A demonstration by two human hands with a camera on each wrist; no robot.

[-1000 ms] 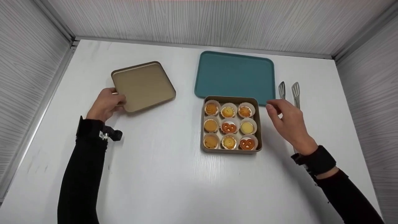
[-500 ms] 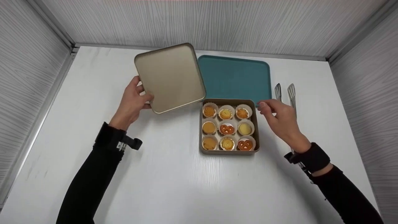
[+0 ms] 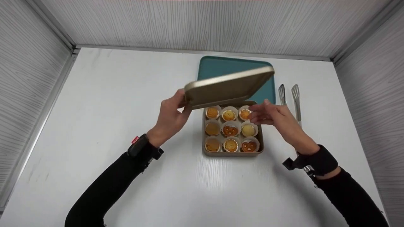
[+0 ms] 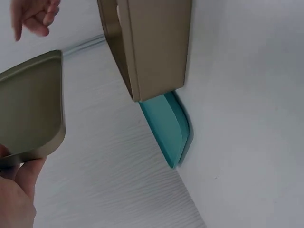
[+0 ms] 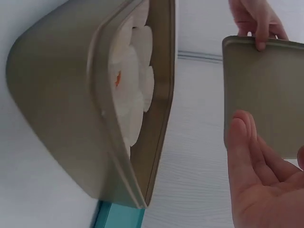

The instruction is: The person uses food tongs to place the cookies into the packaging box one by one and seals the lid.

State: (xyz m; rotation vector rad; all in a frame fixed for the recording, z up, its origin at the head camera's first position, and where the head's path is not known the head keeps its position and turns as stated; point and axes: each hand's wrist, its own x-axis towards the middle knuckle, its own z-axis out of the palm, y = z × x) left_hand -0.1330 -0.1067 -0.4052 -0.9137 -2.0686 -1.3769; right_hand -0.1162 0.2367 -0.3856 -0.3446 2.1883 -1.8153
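My left hand (image 3: 172,115) pinches the edge of a square gold-brown tin lid (image 3: 230,88), thumb on one face and fingers on the other. The lid hangs tilted over the far part of the matching square tin (image 3: 233,154), its hollow side facing down. Inside the tin sit rows of cookies in white paper cups, among them a pretzel (image 3: 230,130). My right hand (image 3: 277,118) hovers over the tin's far right corner with fingers extended, holding nothing. In the right wrist view the lid (image 5: 266,90) lies beyond the right fingertips, gripped by the left hand (image 5: 259,19).
A teal tray (image 3: 217,66) lies behind the tin, partly covered by the lid in the head view. To the right lie metal slotted tongs (image 3: 296,97), their lower part hidden behind the right hand. Grey wood-grain panels (image 3: 202,25) bound the white table at the back and sides.
The left hand has lifted the lid off the table at the left, carried it right over the tin and turned it hollow side down. The right hand has shifted slightly left, fingers extending.
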